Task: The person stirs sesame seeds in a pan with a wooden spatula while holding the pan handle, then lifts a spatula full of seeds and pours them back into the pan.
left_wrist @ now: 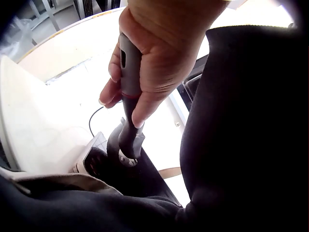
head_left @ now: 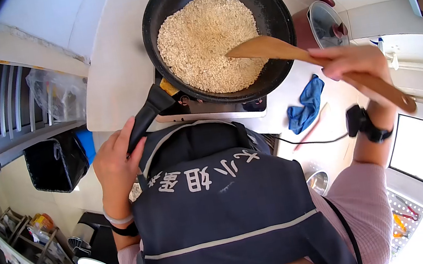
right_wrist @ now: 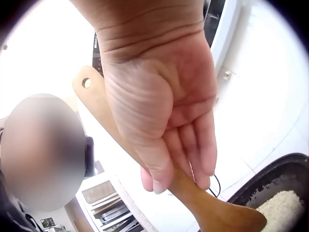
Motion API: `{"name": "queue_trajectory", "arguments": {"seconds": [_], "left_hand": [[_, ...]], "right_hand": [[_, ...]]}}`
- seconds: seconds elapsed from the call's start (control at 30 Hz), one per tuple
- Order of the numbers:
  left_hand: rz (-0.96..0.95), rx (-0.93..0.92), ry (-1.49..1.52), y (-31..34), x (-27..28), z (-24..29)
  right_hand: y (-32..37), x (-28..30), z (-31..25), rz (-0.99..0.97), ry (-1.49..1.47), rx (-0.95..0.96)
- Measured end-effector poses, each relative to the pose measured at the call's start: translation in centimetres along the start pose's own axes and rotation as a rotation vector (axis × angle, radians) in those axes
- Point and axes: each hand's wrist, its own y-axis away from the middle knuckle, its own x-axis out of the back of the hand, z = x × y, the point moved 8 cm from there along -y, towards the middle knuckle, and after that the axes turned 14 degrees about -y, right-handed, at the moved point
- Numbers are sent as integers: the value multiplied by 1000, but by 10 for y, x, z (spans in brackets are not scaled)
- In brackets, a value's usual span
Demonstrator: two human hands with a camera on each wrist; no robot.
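Note:
A black pan (head_left: 151, 37) holds a broad layer of pale grain-like flakes (head_left: 208, 39). The left hand (head_left: 117, 157) grips the pan's handle (head_left: 146, 117); in the left wrist view that hand (left_wrist: 161, 63) has its fingers and thumb round the grey and black handle (left_wrist: 131, 77). The right hand (head_left: 355, 67) holds a wooden spatula (head_left: 275, 48), its blade lying over the flakes at the pan's right part. In the right wrist view, the right hand (right_wrist: 164, 106) pinches the spatula (right_wrist: 193, 195) between thumb and fingers, and the blade touches the flakes (right_wrist: 282, 210).
The pan is over a cooktop (head_left: 208, 111). To its right stand a lidded pot (head_left: 324, 25) and a blue cloth (head_left: 306, 104). A black-lined bin (head_left: 55, 163) is at the lower left. A cable (head_left: 311, 142) runs near the right wrist.

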Motion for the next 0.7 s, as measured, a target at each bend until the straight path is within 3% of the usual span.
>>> {"name": "queue_trajectory", "arguments": {"seconds": [0.2, 0.3, 0.37, 0.43, 0.57, 0.6, 0.7], "left_hand": [[1, -8, 22, -4, 2, 5], [32, -16, 17, -5, 5, 6], [44, -37, 28, -6, 8, 8], [42, -34, 27, -5, 6, 7], [22, 11, 47, -2, 4, 4], [26, 10, 45, -1, 4, 4], [7, 27, 46, -1, 3, 3]], "right_hand": [[33, -31, -17, 145, -136, -158], [9, -58, -6, 80, -111, -84], [0, -67, 18, 159, -137, 47], [-14, -72, 30, 203, -54, 42], [-37, -54, 54, 446, -16, 28], [-38, -48, 71, 489, -21, -86], [-41, -27, 85, 621, 47, -40]]}}
